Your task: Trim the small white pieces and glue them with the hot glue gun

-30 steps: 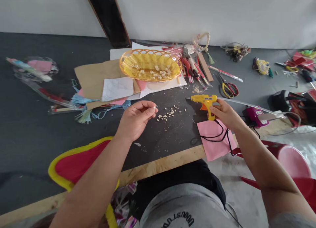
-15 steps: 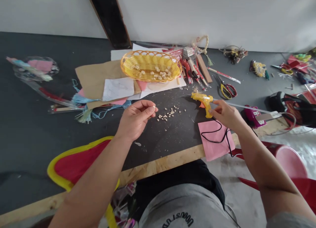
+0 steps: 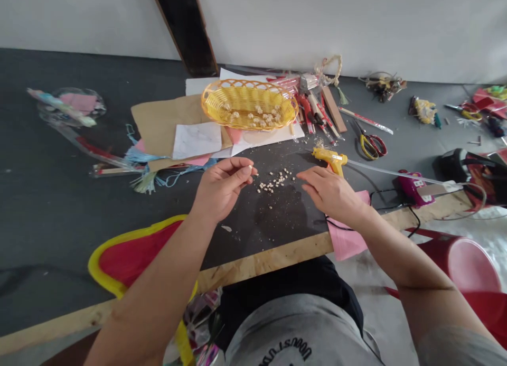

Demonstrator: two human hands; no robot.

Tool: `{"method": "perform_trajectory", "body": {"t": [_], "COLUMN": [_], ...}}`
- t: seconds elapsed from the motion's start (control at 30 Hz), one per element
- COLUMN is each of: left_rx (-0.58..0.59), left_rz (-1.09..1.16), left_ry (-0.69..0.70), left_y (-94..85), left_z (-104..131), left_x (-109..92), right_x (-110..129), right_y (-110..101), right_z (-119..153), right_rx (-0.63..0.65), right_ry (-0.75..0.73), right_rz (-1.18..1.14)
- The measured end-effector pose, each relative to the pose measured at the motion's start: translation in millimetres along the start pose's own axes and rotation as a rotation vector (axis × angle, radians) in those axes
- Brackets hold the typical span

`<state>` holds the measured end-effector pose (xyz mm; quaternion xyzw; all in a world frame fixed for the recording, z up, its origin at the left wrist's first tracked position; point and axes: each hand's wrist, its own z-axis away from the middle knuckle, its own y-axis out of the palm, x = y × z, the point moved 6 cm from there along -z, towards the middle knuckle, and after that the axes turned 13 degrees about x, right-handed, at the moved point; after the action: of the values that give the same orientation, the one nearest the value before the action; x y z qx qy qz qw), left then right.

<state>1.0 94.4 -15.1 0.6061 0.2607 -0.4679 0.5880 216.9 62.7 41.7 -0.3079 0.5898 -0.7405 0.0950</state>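
Observation:
My left hand (image 3: 222, 190) is closed in a pinch, with a tiny white piece (image 3: 250, 167) between thumb and fingertips. My right hand (image 3: 331, 196) is open and empty, its fingers stretched toward a scatter of small pale cut pieces (image 3: 275, 182) on the dark tabletop. Just beyond the right hand lies a yellow glue gun (image 3: 329, 158), partly hidden by it, with a clear glue stick (image 3: 380, 168) running out of its back. Farther back, a yellow woven basket (image 3: 237, 99) holds several small clustered pale pieces (image 3: 265, 116).
Brown paper (image 3: 158, 115) and a white sheet (image 3: 198, 139) lie left of the basket. Scissors (image 3: 371, 144) and red-wrapped sticks (image 3: 317, 112) are at right. Pink paper (image 3: 345, 242) hangs over the wooden table edge (image 3: 269, 255). A red and yellow piece (image 3: 137, 252) lies beneath my left forearm.
My right hand has let go of the glue gun and moved left toward the scattered pieces. The left hand keeps its pinch. The whole view has shifted slightly.

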Motion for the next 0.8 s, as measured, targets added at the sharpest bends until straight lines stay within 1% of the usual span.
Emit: {"method": "perform_trajectory", "body": {"t": [0.17, 0.27, 0.33, 0.37, 0.47, 0.53, 0.6, 0.63, 0.7, 0.8], "left_rx": [-0.003, -0.011, -0.022, -0.023, -0.029, -0.036, -0.037, -0.036, -0.035, -0.035], "left_rz": [0.013, -0.004, -0.021, -0.028, -0.054, -0.068, -0.068, -0.065, -0.061, -0.069], "left_ry": [0.003, 0.001, 0.007, 0.005, -0.005, -0.005, -0.002, -0.001, -0.004, -0.013], "left_y": [-0.5, -1.0, -2.2, -2.7, -3.8, -4.2, -4.3, -4.3, -4.6, -5.2], "left_z": [0, 0, 0, -1, -2, -3, -3, -3, -3, -3], "left_x": [0, 0, 1, 1, 2, 1, 1, 0, 0, 1], "right_x": [-13, -35, -64, -84, -155, -200, -233, -245, -259, -260], "right_y": [-12, -24, -36, -44, -68, -79, -83, -83, -81, -77], "right_z": [13, 21, 23, 23, 25, 26, 26, 25, 22, 14], "right_rx": [-0.072, -0.103, -0.132, -0.157, -0.2, -0.181, -0.152, -0.141, -0.143, -0.158], "right_ry": [0.052, 0.114, 0.191, 0.258, 0.536, 0.696, 0.794, 0.823, 0.846, 0.816], "right_rz": [-0.025, -0.013, -0.003, 0.014, 0.107, 0.143, 0.14, 0.133, 0.118, 0.103]}}
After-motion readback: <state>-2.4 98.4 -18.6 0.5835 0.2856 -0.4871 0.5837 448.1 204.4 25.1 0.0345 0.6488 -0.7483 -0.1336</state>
